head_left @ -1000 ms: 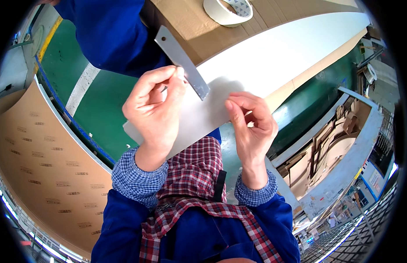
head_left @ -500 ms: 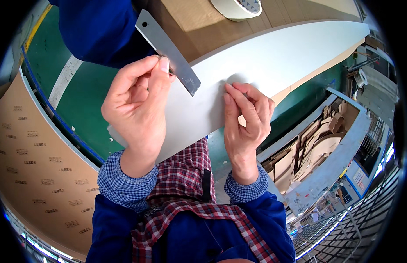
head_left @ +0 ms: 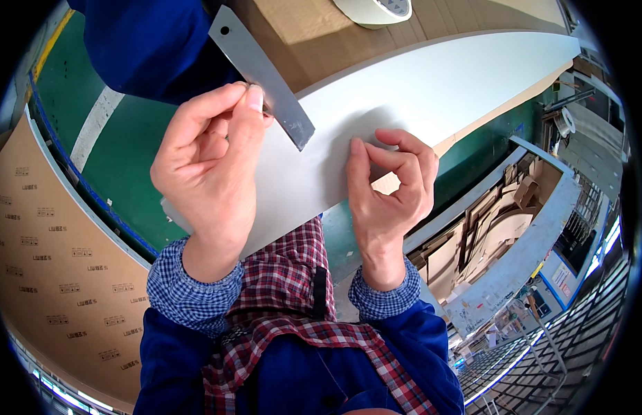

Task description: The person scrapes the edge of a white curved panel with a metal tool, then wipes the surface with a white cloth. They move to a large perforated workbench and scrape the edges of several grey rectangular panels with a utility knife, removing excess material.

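Observation:
My left hand [head_left: 214, 169] is closed, thumb and fingertips pinched at the edge of a flat grey metal strip [head_left: 266, 76]. The strip slants over the white panel [head_left: 438, 76], with a round hole near its upper end and a slanted lower end. My right hand [head_left: 393, 183] hovers over the panel's near part, to the right of the strip. Its thumb and index finger curl into a loop with their tips close together, and the middle finger is raised a little. Whether anything small sits between those tips I cannot make out.
A roll of pale tape [head_left: 376, 10] rests on brown cardboard [head_left: 300, 41] beyond the panel. Someone's blue-clothed body part [head_left: 151, 48] is at upper left. A large printed brown board [head_left: 65, 277] stands left. At right, a bin [head_left: 494, 214] holds cardboard scraps.
My right middle finger has lifted away from the thumb, and the hand's loop has widened. My left hand and the metal strip have shifted slightly left.

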{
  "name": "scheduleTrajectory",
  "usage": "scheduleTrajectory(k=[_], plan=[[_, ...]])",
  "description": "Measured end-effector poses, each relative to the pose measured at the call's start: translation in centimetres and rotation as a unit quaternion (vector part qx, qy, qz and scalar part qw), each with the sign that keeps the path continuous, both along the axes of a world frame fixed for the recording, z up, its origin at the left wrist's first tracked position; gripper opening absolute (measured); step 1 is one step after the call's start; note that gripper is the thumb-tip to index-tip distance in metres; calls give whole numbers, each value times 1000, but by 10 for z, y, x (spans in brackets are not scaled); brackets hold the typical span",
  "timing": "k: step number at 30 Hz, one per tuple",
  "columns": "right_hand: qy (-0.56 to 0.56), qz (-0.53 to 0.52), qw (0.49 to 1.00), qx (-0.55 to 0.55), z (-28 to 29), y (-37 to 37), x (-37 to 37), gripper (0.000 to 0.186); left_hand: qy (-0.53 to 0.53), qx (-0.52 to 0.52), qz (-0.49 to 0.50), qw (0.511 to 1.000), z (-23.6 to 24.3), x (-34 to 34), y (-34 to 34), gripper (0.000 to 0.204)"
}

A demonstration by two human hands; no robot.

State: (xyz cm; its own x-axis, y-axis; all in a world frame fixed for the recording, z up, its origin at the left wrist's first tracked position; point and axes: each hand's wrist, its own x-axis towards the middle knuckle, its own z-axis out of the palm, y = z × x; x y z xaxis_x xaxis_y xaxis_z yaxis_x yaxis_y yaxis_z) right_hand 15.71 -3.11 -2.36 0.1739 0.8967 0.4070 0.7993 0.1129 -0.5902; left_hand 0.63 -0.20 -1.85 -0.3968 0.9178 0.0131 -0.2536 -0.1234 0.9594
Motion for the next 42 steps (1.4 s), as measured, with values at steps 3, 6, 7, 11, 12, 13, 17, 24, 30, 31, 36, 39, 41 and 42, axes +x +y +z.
scheduleTrajectory(k=[3,6,7,11,12,13,17,24,30,31,36,39,41,42], plan=[[1,1,1000,-2,2,2,-1,20,3,-1,-3,1000,-1,-1,-1,16],[3,4,1000,-4,2,4,-2,20,-11,-5,-3,1000,1,0,-1,15],[-1,9,1000,-3,3,5,-2,21,-19,-6,-3,1000,1,0,-1,15],[-17,15,1000,8,2,5,-1,22,-24,-1,-9,1000,2,0,-1,15],[-22,17,1000,9,2,5,-2,22,-31,-1,-7,1000,2,0,-1,15],[-27,20,999,11,2,5,-2,22,-37,0,-5,999,2,0,-1,15],[-35,25,999,16,-1,4,-3,24,-33,8,-9,999,0,0,-1,15],[-116,65,990,42,5,6,-3,25,-26,11,-10,1000,-1,0,-2,15],[-186,116,973,65,11,9,-3,25,-9,-11,-2,1000,2,2,-1,15],[-188,123,972,66,11,9,-2,26,-7,-14,-1,1000,2,3,-1,14],[-204,142,966,72,13,8,-3,27,4,1,-1,1000,-1,4,0,14],[-202,151,966,59,15,5,-5,23,18,5,-2,1000,-3,3,0,14],[-188,171,965,58,14,3,-5,23,20,5,-2,1000,-3,4,0,13],[-174,166,969,50,15,2,-5,24,17,2,-2,1000,-2,4,0,13]])
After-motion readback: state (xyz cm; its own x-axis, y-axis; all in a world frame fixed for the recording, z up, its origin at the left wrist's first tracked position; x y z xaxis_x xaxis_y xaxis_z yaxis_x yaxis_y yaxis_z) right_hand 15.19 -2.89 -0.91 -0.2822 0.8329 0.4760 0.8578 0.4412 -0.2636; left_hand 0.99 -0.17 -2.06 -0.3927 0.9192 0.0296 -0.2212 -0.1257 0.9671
